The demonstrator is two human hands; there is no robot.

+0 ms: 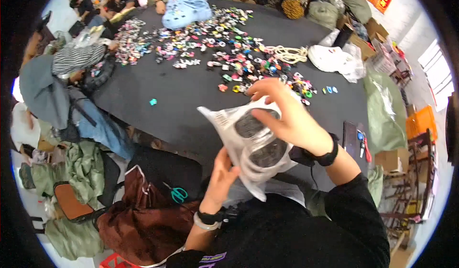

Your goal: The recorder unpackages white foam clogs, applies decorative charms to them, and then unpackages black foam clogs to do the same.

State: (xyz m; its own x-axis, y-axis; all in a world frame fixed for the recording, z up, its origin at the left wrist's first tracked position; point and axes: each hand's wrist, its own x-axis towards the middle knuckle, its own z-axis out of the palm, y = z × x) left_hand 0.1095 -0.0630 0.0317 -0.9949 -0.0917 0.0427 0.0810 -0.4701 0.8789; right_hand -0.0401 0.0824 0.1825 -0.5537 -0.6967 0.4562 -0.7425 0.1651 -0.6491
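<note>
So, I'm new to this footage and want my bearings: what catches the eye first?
The clear plastic bag with dark round things inside, held up at centre by the left hand below and the right hand on top. Behind it, a scatter of small colourful pieces covers the far half of the dark table.

Dark table (181, 91), bright right-hand window (435, 72)

Head-worn fisheye, close, facing down
</note>
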